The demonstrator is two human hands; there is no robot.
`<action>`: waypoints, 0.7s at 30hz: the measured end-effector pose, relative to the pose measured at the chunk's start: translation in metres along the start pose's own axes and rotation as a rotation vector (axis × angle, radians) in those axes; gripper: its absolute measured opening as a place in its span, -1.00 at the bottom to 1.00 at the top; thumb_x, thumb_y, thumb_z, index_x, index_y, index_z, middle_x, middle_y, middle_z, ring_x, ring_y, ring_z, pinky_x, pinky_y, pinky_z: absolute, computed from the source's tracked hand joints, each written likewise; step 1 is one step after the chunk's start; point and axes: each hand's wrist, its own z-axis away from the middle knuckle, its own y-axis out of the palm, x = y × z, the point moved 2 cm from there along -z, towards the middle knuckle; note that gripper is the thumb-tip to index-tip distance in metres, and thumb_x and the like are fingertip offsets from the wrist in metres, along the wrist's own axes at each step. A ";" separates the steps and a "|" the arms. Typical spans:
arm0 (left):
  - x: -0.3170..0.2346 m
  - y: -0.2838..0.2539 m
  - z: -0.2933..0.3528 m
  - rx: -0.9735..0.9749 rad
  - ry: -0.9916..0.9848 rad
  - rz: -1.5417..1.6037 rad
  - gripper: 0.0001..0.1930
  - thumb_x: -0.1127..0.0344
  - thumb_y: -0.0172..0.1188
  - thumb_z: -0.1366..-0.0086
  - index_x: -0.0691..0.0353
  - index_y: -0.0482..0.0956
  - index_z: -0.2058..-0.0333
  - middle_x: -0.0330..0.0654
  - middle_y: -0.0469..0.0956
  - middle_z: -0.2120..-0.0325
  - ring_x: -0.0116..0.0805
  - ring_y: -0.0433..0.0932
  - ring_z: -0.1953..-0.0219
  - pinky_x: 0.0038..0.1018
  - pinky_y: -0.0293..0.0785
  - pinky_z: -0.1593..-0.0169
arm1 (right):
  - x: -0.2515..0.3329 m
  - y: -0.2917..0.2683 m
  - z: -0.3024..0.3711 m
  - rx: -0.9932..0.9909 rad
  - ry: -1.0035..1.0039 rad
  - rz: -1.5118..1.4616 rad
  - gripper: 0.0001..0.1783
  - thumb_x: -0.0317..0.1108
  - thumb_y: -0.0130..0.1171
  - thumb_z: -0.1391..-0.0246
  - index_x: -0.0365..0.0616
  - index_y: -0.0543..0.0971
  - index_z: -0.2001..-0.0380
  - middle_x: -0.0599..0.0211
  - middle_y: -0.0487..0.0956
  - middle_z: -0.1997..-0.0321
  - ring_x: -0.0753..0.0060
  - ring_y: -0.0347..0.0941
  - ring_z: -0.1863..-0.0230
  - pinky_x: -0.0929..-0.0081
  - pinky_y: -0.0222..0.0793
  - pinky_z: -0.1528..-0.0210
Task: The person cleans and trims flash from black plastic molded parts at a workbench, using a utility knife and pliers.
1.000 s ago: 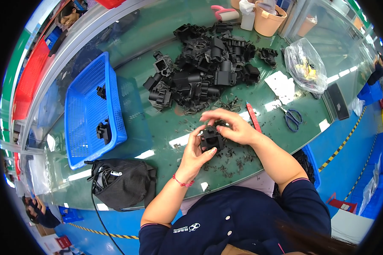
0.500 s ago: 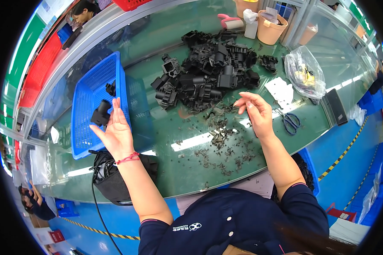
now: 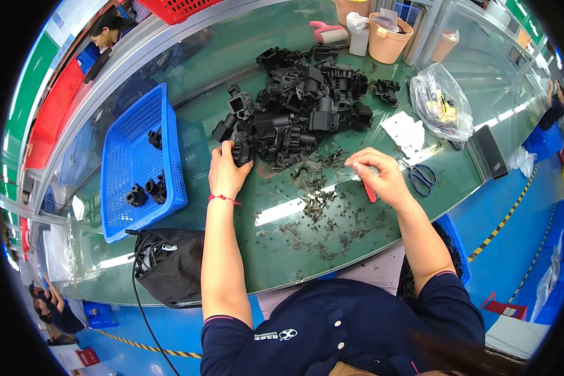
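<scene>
At the left edge of a heap of black molded plastic parts (image 3: 313, 94), my left hand (image 3: 227, 172) has its thumb and fingers around one black plastic part (image 3: 242, 153), which still sits against the heap. My right hand (image 3: 382, 178) is closed over the table, to the right of the trimmings. From it sticks out a small red-handled tool (image 3: 370, 192); its working end is too small to make out. Inside the blue basket (image 3: 177, 147) at the left lie a few more black parts (image 3: 155, 188).
Black plastic scraps (image 3: 319, 203) litter the green table. Toward the right are blue-handled scissors (image 3: 423, 180), white paper (image 3: 404, 133), a clear bag (image 3: 442, 103) with yellow pieces and a dark flat device (image 3: 492, 152). A black mesh bag (image 3: 172, 263) sits at the front left edge.
My left hand has left the basket, where a black part was dropping from it, and moved right onto another part at the heap. The right hand has turned slightly, showing the red tool.
</scene>
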 end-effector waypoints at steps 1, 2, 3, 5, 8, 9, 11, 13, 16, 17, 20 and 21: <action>-0.005 -0.003 0.006 -0.027 0.037 -0.057 -0.43 0.19 0.38 0.11 0.16 0.35 0.11 0.08 0.39 0.18 0.10 0.45 0.15 -0.19 0.43 0.11 | 0.003 0.004 0.000 0.047 0.075 0.013 -0.86 -0.43 0.12 -0.05 -0.28 0.58 0.36 0.28 0.55 0.29 0.53 0.46 0.28 0.58 0.36 0.19; -0.009 -0.009 0.015 -0.024 0.036 -0.056 -0.43 0.19 0.38 0.11 0.16 0.35 0.11 0.08 0.39 0.18 0.10 0.45 0.15 -0.19 0.43 0.11 | 0.006 0.010 0.000 0.122 0.085 0.000 -0.82 -0.41 0.13 -0.05 -0.25 0.57 0.28 0.30 0.55 0.30 0.53 0.47 0.30 0.56 0.37 0.21; -0.012 -0.018 0.025 -0.025 0.020 -0.068 -0.42 0.18 0.38 0.11 0.16 0.35 0.10 0.08 0.39 0.19 0.09 0.45 0.15 -0.18 0.42 0.11 | 0.010 0.020 0.000 0.208 0.108 0.007 -0.78 -0.41 0.13 -0.05 -0.22 0.55 0.22 0.29 0.55 0.29 0.49 0.48 0.30 0.52 0.38 0.20; -0.017 -0.032 0.044 -0.043 0.035 -0.103 -0.43 0.16 0.38 0.09 0.18 0.35 0.11 0.09 0.38 0.21 0.07 0.46 0.17 -0.20 0.43 0.13 | 0.013 0.041 0.001 0.338 0.095 0.027 -0.68 -0.40 0.13 -0.03 -0.18 0.49 0.10 0.24 0.54 0.23 0.40 0.50 0.26 0.45 0.38 0.14; -0.023 -0.044 0.068 0.001 0.084 0.152 -0.43 0.15 0.38 0.07 0.25 0.34 0.13 0.08 0.36 0.22 0.05 0.46 0.20 -0.24 0.44 0.14 | 0.019 0.071 -0.004 0.402 -0.151 0.180 -0.43 -0.40 0.16 0.03 -0.07 0.33 -0.11 0.09 0.32 -0.15 0.13 0.28 -0.15 0.29 0.24 -0.13; -0.023 -0.044 0.076 0.010 0.091 0.151 -0.44 0.15 0.37 0.05 0.32 0.33 0.16 0.07 0.34 0.22 0.03 0.47 0.23 -0.27 0.44 0.16 | 0.023 0.083 -0.010 0.394 -0.257 0.332 -0.38 -0.41 0.18 0.06 -0.04 0.29 -0.14 0.08 0.25 -0.20 0.09 0.17 -0.22 0.20 0.17 -0.17; -0.026 -0.040 0.087 0.061 0.054 0.291 -0.49 0.18 0.35 0.01 0.35 0.33 0.19 0.05 0.38 0.27 -0.05 0.47 0.27 -0.32 0.42 0.19 | 0.026 0.107 -0.023 0.375 -0.362 0.524 -0.29 -0.42 0.23 0.12 0.00 0.26 -0.17 0.08 0.14 -0.28 0.03 0.02 -0.31 0.03 0.03 -0.24; -0.022 -0.038 0.096 0.126 -0.011 0.448 -0.55 0.22 0.31 -0.05 0.33 0.32 0.21 -0.05 0.43 0.37 -0.28 0.45 0.33 -0.43 0.40 0.24 | 0.019 0.132 -0.039 0.333 -0.378 0.485 -0.19 -0.45 0.26 0.19 0.09 0.22 -0.20 0.12 0.08 -0.32 -0.01 0.01 -0.31 -0.04 -0.02 -0.24; -0.021 -0.042 0.108 0.154 -0.093 0.664 -0.58 0.25 0.29 -0.06 0.31 0.31 0.21 -0.13 0.44 0.41 -0.43 0.41 0.38 -0.50 0.38 0.27 | 0.015 0.154 -0.057 0.422 -0.323 0.575 -0.24 -0.44 0.28 0.24 0.07 0.30 -0.13 0.12 0.12 -0.30 0.03 0.04 -0.30 -0.10 -0.03 -0.22; -0.021 -0.043 0.112 0.147 -0.097 0.690 -0.62 0.31 0.26 -0.06 0.31 0.31 0.22 -0.20 0.43 0.43 -0.50 0.38 0.40 -0.54 0.36 0.29 | 0.001 0.163 -0.058 0.343 -0.430 0.586 -0.35 -0.41 0.29 0.27 0.03 0.38 -0.02 0.19 0.27 -0.21 0.13 0.21 -0.21 -0.12 -0.03 -0.21; -0.024 -0.055 0.124 0.102 -0.018 0.834 -0.65 0.38 0.22 -0.04 0.31 0.30 0.23 -0.23 0.42 0.45 -0.50 0.37 0.41 -0.56 0.36 0.29 | -0.005 0.171 -0.066 0.473 -0.382 0.577 -0.48 -0.34 0.27 0.20 0.03 0.42 0.07 0.28 0.41 -0.05 0.22 0.37 -0.06 -0.12 -0.03 -0.21; -0.032 -0.062 0.130 0.139 -0.053 0.870 -0.64 0.44 0.19 0.02 0.32 0.30 0.24 -0.21 0.38 0.38 -0.49 0.35 0.35 -0.57 0.34 0.21 | -0.004 0.171 -0.066 0.404 -0.375 0.505 -0.56 -0.28 0.24 0.12 0.02 0.43 0.10 0.33 0.46 0.07 0.23 0.44 0.06 -0.10 -0.03 -0.21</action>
